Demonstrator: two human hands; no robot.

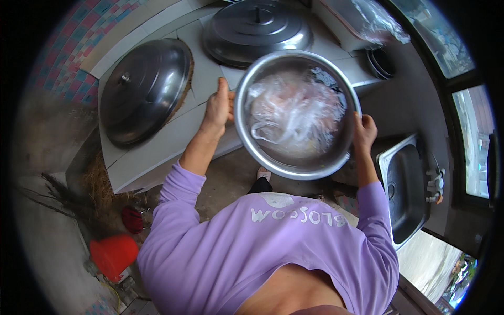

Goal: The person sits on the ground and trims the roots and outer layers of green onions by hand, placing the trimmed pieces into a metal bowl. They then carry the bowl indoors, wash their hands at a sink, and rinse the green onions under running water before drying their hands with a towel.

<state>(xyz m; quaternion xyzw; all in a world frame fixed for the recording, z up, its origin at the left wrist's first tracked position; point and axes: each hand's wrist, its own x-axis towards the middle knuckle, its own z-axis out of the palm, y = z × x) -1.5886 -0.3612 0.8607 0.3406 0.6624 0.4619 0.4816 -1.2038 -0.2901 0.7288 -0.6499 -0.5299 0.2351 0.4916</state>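
Note:
A round steel basin (262,154) is held up in front of my chest, over the edge of the white tiled counter. Inside it, a crumpled clear plastic bag (302,113) wraps something pinkish that I cannot make out, and some liquid seems to lie around it. At the basin's left side my left hand (217,109) supports it, thumb pointing up along the outside and fingertips partly hidden behind the rim. On the right rim, my right hand (364,131) is closed, its fingers curled over the edge.
Two large domed metal lids (144,92) (257,31) lie on the tiled counter (152,152). A steel sink (403,191) is at the right, below a window (472,139). A red bucket (113,257) stands at lower left, near straw (97,176) and dark twigs (55,191).

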